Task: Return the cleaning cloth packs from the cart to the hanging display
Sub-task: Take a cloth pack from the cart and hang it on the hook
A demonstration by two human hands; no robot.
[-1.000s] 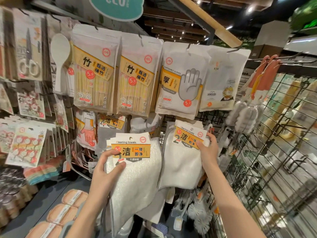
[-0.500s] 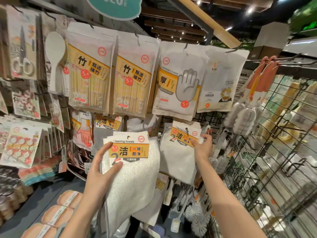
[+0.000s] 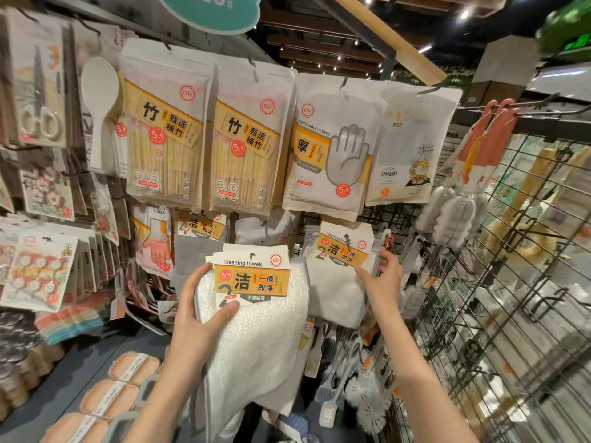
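My left hand (image 3: 201, 310) grips a stack of white cleaning cloth packs (image 3: 256, 314) by their orange-and-white header cards, held up in front of the display. The cloths hang down below my fingers. To the right, another white cleaning cloth pack (image 3: 335, 282) with the same header card hangs on the display. My right hand (image 3: 382, 278) holds the right edge of that hanging pack, thumb on its front. The hook it hangs from is hidden behind the card. The cart is out of view.
Bamboo chopstick bags (image 3: 166, 139), a disposable glove bag (image 3: 332, 148) and another white bag (image 3: 409, 145) hang in the row above. Bottle brushes (image 3: 447, 215) hang on a black wire grid (image 3: 511, 282) at the right. Sponges (image 3: 128, 375) lie on a shelf lower left.
My right hand has slid from the hanging pack's upper corner down to its right edge. The stack in my left hand stays at about the same place before the display.
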